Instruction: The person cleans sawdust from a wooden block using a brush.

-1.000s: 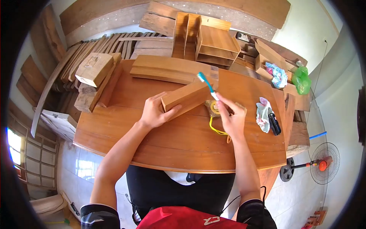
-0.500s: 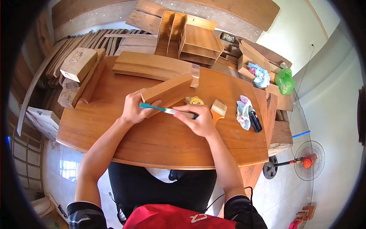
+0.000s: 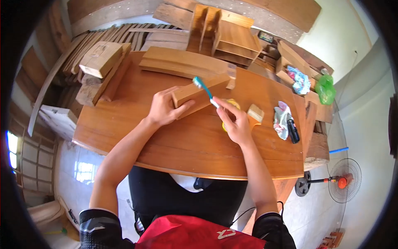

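Note:
My left hand [image 3: 166,107] grips the near left end of a wooden block [image 3: 203,92], which is tilted above the table. Held in my right hand [image 3: 234,120] is a teal and white toothbrush [image 3: 205,89], its bristle head raised at the block's upper side. Partly hidden behind my right hand is a yellow round object [image 3: 226,125]. A wide paintbrush [image 3: 255,114] with an orange handle lies just right of that hand. Behind the block, a long curved wooden piece [image 3: 182,62] lies on the table [image 3: 186,153].
On the table's right are a crumpled cloth [image 3: 282,120] and a black object [image 3: 293,131]. Wooden blocks [image 3: 100,58] are stacked at the left edge. Behind stand a wooden shelf unit [image 3: 236,37] and an open cardboard box [image 3: 286,62]. A fan [image 3: 344,181] stands right.
The toothbrush has swung from lying level across the block's near end to pointing up and left, with its head higher. The whole view has shifted, so the table appears further right.

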Action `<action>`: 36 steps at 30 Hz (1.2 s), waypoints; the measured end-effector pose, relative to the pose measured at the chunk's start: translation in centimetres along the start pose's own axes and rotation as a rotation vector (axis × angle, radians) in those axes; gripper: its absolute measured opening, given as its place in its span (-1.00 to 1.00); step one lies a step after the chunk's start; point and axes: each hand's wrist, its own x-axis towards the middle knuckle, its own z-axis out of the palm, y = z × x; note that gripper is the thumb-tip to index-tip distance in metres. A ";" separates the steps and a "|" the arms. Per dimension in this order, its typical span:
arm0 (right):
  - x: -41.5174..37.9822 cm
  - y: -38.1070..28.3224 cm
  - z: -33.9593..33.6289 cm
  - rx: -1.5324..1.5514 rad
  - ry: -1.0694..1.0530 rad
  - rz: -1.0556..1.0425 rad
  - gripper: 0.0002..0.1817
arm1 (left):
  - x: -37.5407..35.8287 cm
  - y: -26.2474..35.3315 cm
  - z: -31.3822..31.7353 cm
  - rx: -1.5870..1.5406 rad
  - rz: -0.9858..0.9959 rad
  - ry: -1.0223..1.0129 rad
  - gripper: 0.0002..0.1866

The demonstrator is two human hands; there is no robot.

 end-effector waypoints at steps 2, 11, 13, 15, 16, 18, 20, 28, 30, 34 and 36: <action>-0.4 0.1 0.5 0.040 -0.136 -0.117 -0.64 | 0.1 0.2 -0.3 0.029 -0.026 -0.040 -0.63; 0.1 0.6 -0.3 0.052 -0.077 -0.139 -0.63 | 0.3 0.7 -0.5 -0.001 -0.065 -0.023 -0.60; 0.4 0.1 0.0 0.065 0.069 -0.087 -0.64 | 0.0 0.5 -0.6 0.004 -0.067 -0.008 -0.58; 0.4 0.3 -0.3 0.158 0.067 -0.016 -0.65 | 0.0 0.1 -0.3 0.014 -0.035 0.016 -0.52; 0.2 0.1 -0.3 0.244 0.012 0.012 -0.65 | 0.1 0.0 -0.1 0.017 -0.018 0.007 -0.52; 0.0 0.4 -0.6 0.299 -0.217 -0.025 -0.66 | 0.3 -0.1 -0.4 0.033 0.021 -0.018 -0.51; 0.5 0.8 -0.6 0.234 -0.081 -0.039 -0.65 | 0.2 0.1 -0.4 0.006 0.002 0.000 -0.51; -0.1 0.0 -0.3 0.111 -0.109 -0.086 -0.63 | -0.1 -0.7 -0.5 -0.002 -0.029 -0.045 -0.49; 0.7 0.0 -0.7 0.113 0.163 -0.045 -0.63 | 0.0 -0.5 -0.7 -0.035 -0.006 -0.042 -0.49; -0.1 0.5 -0.5 0.074 -0.134 -0.114 -0.63 | -0.2 -1.0 -0.8 -0.072 0.064 -0.038 -0.46; -0.2 0.2 -0.7 0.070 -0.182 -0.108 -0.63 | 0.1 -1.3 -0.7 -0.101 0.112 -0.031 -0.46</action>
